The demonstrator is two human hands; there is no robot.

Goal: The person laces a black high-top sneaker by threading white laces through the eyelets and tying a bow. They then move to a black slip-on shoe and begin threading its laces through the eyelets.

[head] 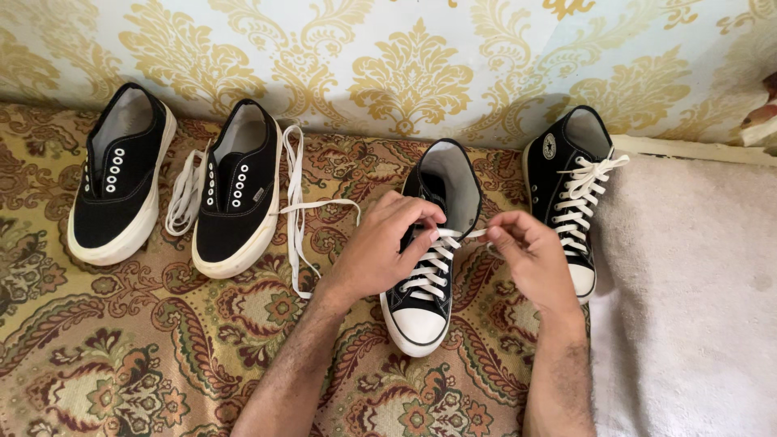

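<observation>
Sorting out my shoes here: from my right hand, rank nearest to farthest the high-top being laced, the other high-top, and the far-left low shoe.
From the right hand:
1. Laced high-top, touching, just left.
2. Other high-top, just beyond, right.
3. Far-left low shoe, by the wall.

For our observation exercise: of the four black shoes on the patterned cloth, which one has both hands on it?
The high-top shoe third from the left. The left hand rests on its upper and the right hand pinches its white lace. The other three lie untouched.

I see matt black canvas on the high-top sneaker (429,243), with a smooth white rubber toe cap and flat woven white laces (429,271). The patterned floor covering (121,356) looks like slightly sheeny woven cloth. At its right edge lies a rough, fuzzy pale rug (688,307).
</observation>
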